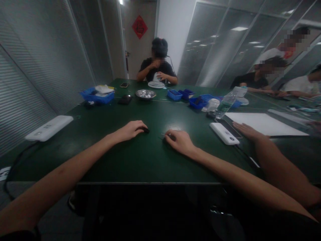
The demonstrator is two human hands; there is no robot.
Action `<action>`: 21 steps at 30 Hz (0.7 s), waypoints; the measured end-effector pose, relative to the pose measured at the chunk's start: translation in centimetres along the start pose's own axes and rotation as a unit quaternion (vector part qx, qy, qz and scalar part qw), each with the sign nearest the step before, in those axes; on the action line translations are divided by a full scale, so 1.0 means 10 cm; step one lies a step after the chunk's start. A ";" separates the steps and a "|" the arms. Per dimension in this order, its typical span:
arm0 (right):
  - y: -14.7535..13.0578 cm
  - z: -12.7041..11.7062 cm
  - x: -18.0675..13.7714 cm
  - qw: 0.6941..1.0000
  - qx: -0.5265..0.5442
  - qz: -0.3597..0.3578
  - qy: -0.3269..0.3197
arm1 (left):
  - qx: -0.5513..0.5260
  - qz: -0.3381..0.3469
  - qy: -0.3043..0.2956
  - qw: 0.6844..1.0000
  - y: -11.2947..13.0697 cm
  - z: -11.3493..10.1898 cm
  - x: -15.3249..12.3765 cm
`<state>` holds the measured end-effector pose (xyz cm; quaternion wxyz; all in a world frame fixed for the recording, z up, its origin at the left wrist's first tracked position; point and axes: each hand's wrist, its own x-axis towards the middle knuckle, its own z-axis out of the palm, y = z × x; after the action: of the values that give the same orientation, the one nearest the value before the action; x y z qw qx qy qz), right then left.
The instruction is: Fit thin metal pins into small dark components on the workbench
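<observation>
Over the green table (pixel 150 160), my left hand (pixel 132 130) is closed, palm down, on a small black object (pixel 145 129) whose end sticks out past the fingertips. Its kind is too small and dark to tell. To the right, my right hand (pixel 181 142) has its fingers curled round a small dark piece with a thin metal tip (pixel 162 134) that points left toward the other hand. Most of that piece is hidden by the fingers. A short gap of bare tabletop lies between the two hands, and the held things do not touch.
White power banks with cables lie left (pixel 50 128) and right (pixel 224 133). Beyond are a metal bowl (pixel 145 94), blue trays (pixel 175 94), a plastic bottle (pixel 225 105) and white paper (pixel 265 124). Another person's hand (pixel 247 130) rests at right; a person (pixel 157 67) sits opposite.
</observation>
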<state>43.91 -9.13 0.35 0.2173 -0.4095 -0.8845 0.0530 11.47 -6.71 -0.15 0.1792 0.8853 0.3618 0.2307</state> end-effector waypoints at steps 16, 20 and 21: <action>-0.01 -0.02 0.00 1.000 0.016 0.002 -0.008 | 0.257 -0.416 0.152 0.859 -1.63 -1.21 -1.24; 0.00 -0.01 0.00 1.000 0.011 0.007 -0.008 | 0.244 -0.438 0.172 0.848 -1.76 -1.24 -1.34; 0.00 -0.01 0.00 1.000 0.008 0.008 -0.010 | 0.237 -0.439 0.172 0.850 -1.80 -1.25 -1.35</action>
<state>43.93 -9.10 0.42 0.2116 -0.4142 -0.8828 0.0662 -13.83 -2.52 -2.25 -0.0185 0.5963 0.7812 0.1841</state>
